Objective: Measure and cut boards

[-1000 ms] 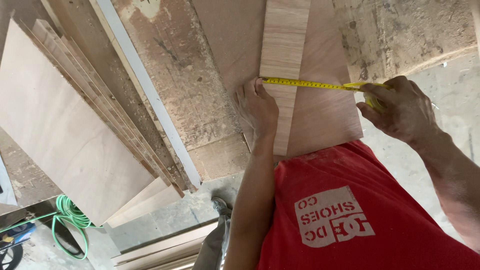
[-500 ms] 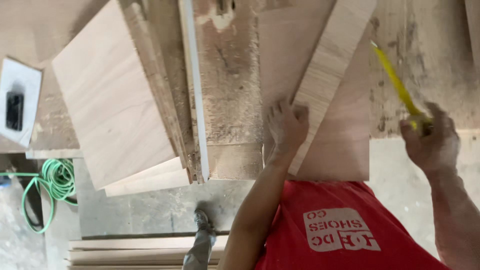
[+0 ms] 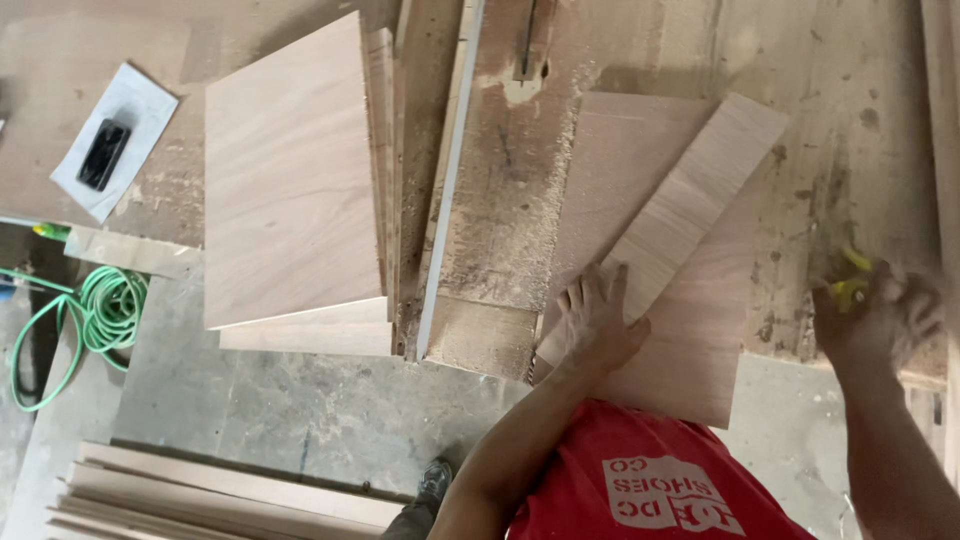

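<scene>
Sawdust dusts the worn workbench (image 3: pixel 840 120) where the left hand (image 3: pixel 598 325) lies flat, fingers spread, pressing the near end of a narrow pale wood strip (image 3: pixel 690 205). That strip runs on a slant from the hand toward one o'clock, lying on top of a wider reddish plywood panel (image 3: pixel 700 340) whose near edge overhangs the bench at about five o'clock of the hand. Well apart at three o'clock, the right hand (image 3: pixel 880 315) is blurred but curled around a yellow tape measure (image 3: pixel 850 280), of which only a small bit shows above the fingers; whether any blade is drawn out cannot be told. At nine to ten o'clock of the left hand stands a stack of large plywood sheets (image 3: pixel 290 180), and between it and the hand run long rough boards (image 3: pixel 440 170) laid edge to edge. Far off at ten o'clock a black phone (image 3: pixel 103 155) rests on a sheet of white paper (image 3: pixel 140 105). Below the bench, at eight o'clock, a coiled green hose (image 3: pixel 100 310) lies on the concrete floor, and more thin strips (image 3: pixel 230 490) are piled at seven o'clock. A red shirt (image 3: pixel 650 470) fills the lower edge.
</scene>
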